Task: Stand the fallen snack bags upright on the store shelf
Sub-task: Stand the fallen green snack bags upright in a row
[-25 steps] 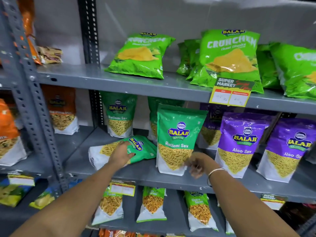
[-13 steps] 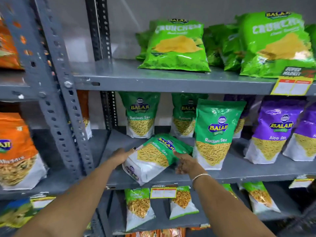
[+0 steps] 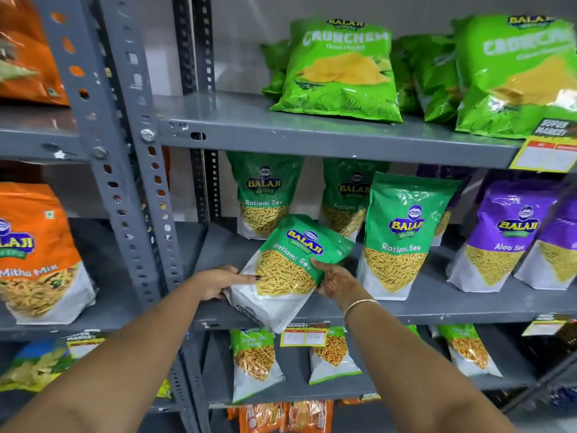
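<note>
A green and white Ratlami Sev bag (image 3: 288,270) leans tilted to the right at the front of the middle grey shelf (image 3: 421,310), its bottom corner hanging over the shelf lip. My left hand (image 3: 218,281) grips its lower left edge. My right hand (image 3: 335,278) holds its right side, thumb on the front. An upright Ratlami Sev bag (image 3: 401,235) stands just to the right, and two more (image 3: 263,195) (image 3: 346,198) stand behind.
Purple Aloo Sev bags (image 3: 502,235) stand at the right. Green Crunchem bags (image 3: 340,70) sit on the upper shelf. A perforated grey upright post (image 3: 137,170) rises at the left, with an orange Mitha Mix bag (image 3: 34,254) beyond it. Smaller bags (image 3: 254,360) fill the lower shelf.
The fallen bag was lying flat under my left hand; my right hand has joined, and both hands have raised it from flat to steeply tilted. The view shifted left.
</note>
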Motion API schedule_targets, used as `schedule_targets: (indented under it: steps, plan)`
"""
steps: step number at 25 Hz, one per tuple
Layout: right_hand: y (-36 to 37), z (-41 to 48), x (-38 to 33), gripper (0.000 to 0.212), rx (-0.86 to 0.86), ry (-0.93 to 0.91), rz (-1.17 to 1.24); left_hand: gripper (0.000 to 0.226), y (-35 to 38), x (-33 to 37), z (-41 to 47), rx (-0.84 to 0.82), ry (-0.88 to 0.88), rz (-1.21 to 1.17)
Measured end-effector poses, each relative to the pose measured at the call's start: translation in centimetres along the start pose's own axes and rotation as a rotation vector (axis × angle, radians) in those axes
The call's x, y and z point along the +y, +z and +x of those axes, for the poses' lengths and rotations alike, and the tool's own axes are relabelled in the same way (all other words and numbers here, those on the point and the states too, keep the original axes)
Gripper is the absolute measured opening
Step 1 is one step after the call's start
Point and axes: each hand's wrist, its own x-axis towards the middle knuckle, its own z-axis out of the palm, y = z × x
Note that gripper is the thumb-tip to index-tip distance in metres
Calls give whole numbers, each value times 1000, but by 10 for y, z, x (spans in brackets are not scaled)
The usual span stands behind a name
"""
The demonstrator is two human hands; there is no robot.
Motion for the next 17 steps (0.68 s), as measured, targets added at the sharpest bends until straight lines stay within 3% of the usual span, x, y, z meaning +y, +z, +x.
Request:
schedule_targets:
  steps: [5, 9, 12, 17]
  plan:
    - [22, -37, -41, 16, -112, -170, -218, 19, 18, -4, -32, 11, 159, -88]
    - [29, -54, -51, 20, -104, -301, -320, 41, 37, -5, -43, 121, 251, -116]
    - [26, -56, -51, 28, -63, -338, -318, 44, 46, -1, -48, 173, 271, -109]
    - [32, -56, -59, 22, -35, -450, -347, 60, 47, 12, -37, 289, 319, -137]
